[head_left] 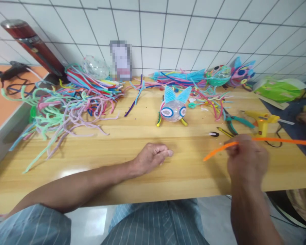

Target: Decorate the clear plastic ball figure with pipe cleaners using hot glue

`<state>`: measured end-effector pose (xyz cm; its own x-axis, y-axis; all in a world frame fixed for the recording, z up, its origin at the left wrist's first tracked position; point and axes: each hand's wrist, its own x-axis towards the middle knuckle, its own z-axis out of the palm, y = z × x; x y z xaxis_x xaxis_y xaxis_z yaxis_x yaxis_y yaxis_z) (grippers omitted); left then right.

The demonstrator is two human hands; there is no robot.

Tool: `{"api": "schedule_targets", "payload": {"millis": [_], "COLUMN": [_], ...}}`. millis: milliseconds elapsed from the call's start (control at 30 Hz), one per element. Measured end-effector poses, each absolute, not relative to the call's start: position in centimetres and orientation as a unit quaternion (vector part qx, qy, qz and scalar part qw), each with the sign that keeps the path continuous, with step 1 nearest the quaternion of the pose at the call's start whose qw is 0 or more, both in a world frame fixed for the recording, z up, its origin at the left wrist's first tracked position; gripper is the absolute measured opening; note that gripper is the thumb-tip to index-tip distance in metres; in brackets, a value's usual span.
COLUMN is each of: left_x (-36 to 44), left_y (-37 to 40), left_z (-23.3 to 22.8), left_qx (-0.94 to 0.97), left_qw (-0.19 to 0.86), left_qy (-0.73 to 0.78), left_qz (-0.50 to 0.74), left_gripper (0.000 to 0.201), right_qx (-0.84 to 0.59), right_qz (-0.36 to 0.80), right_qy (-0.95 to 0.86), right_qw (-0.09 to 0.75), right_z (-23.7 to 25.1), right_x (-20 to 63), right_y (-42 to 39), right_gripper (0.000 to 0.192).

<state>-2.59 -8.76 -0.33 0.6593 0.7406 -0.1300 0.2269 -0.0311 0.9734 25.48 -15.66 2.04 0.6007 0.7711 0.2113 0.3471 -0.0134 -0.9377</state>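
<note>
My right hand (248, 161), slightly blurred, grips a bright orange pipe cleaner (283, 140) above the right part of the table. One short end sticks out to the left and the longer part runs off the right edge of view. Resting near the table's front middle, my left hand (153, 158) is closed, thumb against fingers; whatever it may hold is hidden. Beyond it stands a clear ball figure (175, 111) with blue ears, ringed eyes and yellow feet. Close to my right hand lie a yellow craft knife (224, 132) and a small black-and-white oval piece (214, 134).
Pliers (241, 120) and a yellow glue gun (264, 119) lie at right. Tangled pipe cleaners (73, 109) cover the left, beside a dark red flask (33, 47). More pipe cleaners (178, 78) and two finished-looking figures (219, 75) line the tiled wall. A person's hand shows far right.
</note>
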Motion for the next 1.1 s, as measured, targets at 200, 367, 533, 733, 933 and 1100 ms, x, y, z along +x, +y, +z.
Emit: {"api": "schedule_targets", "payload": {"millis": [200,367,533,733,933,1100], "left_x": [-1.6,-1.3,-1.7,-1.9,-2.0,-2.1], "left_y": [-8.8,-9.5,-9.9,-10.1,-10.3,-10.0], "left_z": [0.3,1.1,1.3,1.3,0.4,0.1], "left_qx": [0.677,0.665,0.632,0.663,0.695,0.674], "left_qw": [0.628,0.683,0.711,0.661,0.628,0.664], "left_qy": [0.301,0.261,0.283,0.295,0.297,0.284], "left_qz": [0.236,0.151,0.125,0.188,0.183,0.156], "left_gripper": [0.069,0.075,0.068,0.064,0.063,0.061], "right_qx": [-0.675,-0.606,-0.591,-0.598,-0.646,-0.64], "right_qz": [0.208,0.288,0.324,0.346,0.324,0.292], "right_qy": [-0.46,-0.565,-0.542,-0.464,-0.49,-0.481], "right_qw": [0.538,0.48,0.501,0.554,0.487,0.523], "right_z": [1.7,1.7,1.4,0.6,0.9,1.2], "right_x": [22.7,18.9,18.5,19.5,19.6,21.8], "right_y": [-16.4,-16.4,-16.1,-15.8,-15.5,-15.1], "right_gripper": [0.056,0.059,0.058,0.051,0.054,0.051]}}
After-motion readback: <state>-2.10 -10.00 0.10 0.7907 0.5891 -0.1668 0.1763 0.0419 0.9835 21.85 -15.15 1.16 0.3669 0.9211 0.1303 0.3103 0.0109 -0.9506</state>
